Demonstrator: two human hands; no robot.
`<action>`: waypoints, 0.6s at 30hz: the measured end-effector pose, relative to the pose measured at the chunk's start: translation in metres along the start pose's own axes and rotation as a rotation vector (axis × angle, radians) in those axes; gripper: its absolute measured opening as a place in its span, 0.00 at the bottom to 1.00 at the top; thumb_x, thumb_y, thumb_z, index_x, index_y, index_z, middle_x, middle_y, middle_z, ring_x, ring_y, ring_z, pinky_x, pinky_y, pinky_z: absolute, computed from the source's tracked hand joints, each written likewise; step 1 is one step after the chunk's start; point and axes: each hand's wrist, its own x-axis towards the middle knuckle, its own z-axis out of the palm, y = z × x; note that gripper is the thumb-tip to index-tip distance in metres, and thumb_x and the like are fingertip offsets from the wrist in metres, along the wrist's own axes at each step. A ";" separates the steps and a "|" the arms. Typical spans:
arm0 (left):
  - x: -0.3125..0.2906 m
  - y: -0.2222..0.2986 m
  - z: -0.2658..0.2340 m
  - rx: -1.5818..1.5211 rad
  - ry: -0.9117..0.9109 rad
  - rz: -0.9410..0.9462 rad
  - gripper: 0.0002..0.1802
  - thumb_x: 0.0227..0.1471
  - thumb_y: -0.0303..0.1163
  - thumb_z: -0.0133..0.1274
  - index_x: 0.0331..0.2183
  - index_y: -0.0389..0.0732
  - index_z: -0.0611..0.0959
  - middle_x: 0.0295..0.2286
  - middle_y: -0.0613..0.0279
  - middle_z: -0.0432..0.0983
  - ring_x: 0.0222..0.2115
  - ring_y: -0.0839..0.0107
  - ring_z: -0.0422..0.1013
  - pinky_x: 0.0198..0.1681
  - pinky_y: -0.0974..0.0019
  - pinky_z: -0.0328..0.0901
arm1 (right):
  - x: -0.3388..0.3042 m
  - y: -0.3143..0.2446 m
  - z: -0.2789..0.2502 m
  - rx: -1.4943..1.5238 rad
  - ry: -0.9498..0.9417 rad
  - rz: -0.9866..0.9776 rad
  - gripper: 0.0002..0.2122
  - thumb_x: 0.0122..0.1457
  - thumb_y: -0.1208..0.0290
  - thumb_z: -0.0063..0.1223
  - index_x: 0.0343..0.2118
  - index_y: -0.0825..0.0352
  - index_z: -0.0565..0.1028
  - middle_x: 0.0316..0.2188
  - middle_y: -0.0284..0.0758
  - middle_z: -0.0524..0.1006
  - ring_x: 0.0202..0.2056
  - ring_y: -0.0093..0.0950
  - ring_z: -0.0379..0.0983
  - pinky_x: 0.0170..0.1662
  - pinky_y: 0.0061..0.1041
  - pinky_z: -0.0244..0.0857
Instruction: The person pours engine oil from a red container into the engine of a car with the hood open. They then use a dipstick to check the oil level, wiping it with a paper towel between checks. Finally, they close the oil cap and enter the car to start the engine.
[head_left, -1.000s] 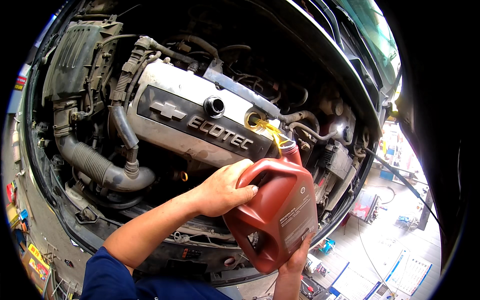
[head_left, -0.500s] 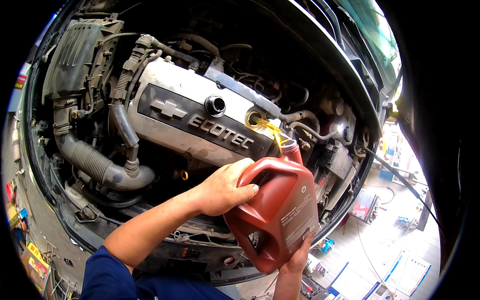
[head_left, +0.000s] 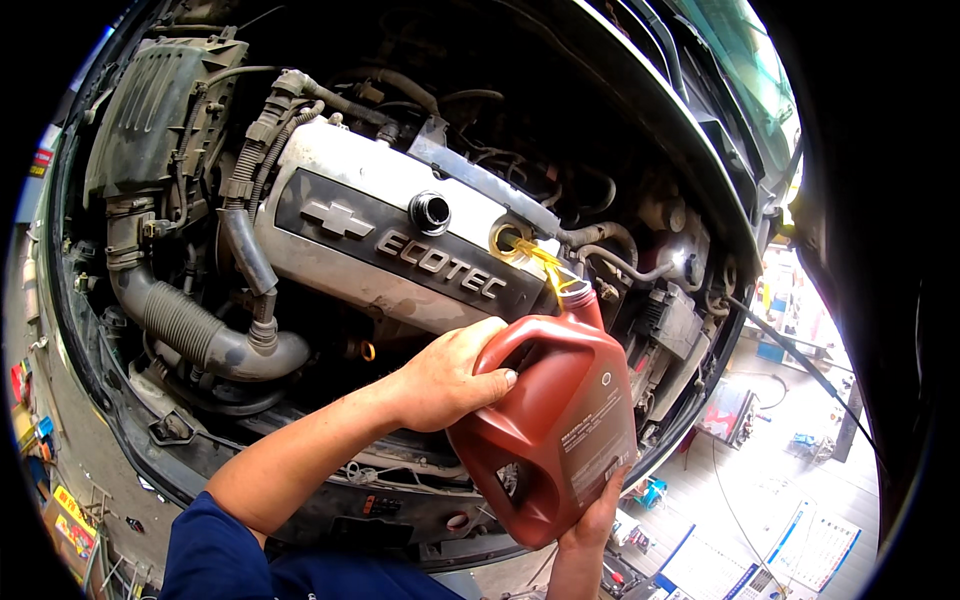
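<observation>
A red-brown oil jug [head_left: 560, 420] is tilted in front of the engine, its mouth facing the engine cover. Golden oil [head_left: 545, 262] streams from it to the filler hole [head_left: 508, 238], with some oil on the rim around that hole. My left hand [head_left: 455, 378] is closed around the jug's upper handle, thumb on the near side. From below, my right hand [head_left: 597, 515] grips the jug's lower right edge; some of its fingers are hidden behind the jug. A black cap [head_left: 430, 212] rests on the silver and black engine cover [head_left: 380, 250], left of the hole.
To the left are a ribbed air intake hose [head_left: 185, 315] and a black air filter box [head_left: 155, 120]. A thin prop rod [head_left: 800, 355] crosses at right. Papers [head_left: 815, 545] lie at the lower right; a colourful box [head_left: 75, 525] stands at the lower left.
Oil keeps flowing, the stream changing slightly in shape. Both hands and the jug hold almost the same position.
</observation>
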 end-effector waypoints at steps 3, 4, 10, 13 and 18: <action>0.000 -0.001 0.000 0.011 0.002 -0.002 0.32 0.59 0.45 0.59 0.57 0.34 0.74 0.39 0.52 0.77 0.39 0.65 0.71 0.48 0.58 0.68 | 0.000 -0.001 -0.001 0.004 -0.002 0.004 0.36 0.74 0.41 0.43 0.73 0.67 0.59 0.68 0.41 0.69 0.66 0.40 0.69 0.68 0.42 0.67; 0.000 -0.001 0.000 0.017 0.001 -0.006 0.32 0.59 0.45 0.59 0.57 0.34 0.74 0.39 0.52 0.77 0.39 0.65 0.71 0.48 0.58 0.68 | 0.000 -0.001 -0.001 0.006 -0.004 0.006 0.36 0.74 0.41 0.44 0.73 0.67 0.59 0.68 0.41 0.69 0.65 0.40 0.69 0.67 0.42 0.67; -0.001 0.000 -0.001 0.005 -0.008 -0.011 0.32 0.59 0.46 0.59 0.56 0.33 0.74 0.38 0.53 0.77 0.38 0.66 0.71 0.47 0.58 0.69 | 0.000 -0.001 -0.002 0.012 0.005 0.008 0.37 0.74 0.41 0.44 0.72 0.67 0.59 0.67 0.41 0.70 0.65 0.40 0.70 0.66 0.42 0.68; -0.001 -0.001 -0.001 -0.002 -0.005 -0.015 0.32 0.59 0.46 0.59 0.56 0.33 0.75 0.38 0.53 0.77 0.38 0.66 0.71 0.47 0.58 0.69 | 0.000 -0.002 -0.001 -0.003 -0.006 0.003 0.37 0.74 0.40 0.45 0.72 0.67 0.60 0.67 0.42 0.70 0.65 0.40 0.70 0.66 0.42 0.68; 0.000 -0.005 -0.001 0.013 -0.010 0.012 0.34 0.60 0.47 0.59 0.58 0.33 0.74 0.40 0.52 0.78 0.40 0.66 0.72 0.49 0.59 0.69 | -0.002 -0.004 0.002 -0.016 0.006 0.001 0.38 0.73 0.39 0.45 0.72 0.68 0.60 0.67 0.42 0.70 0.65 0.40 0.70 0.66 0.42 0.68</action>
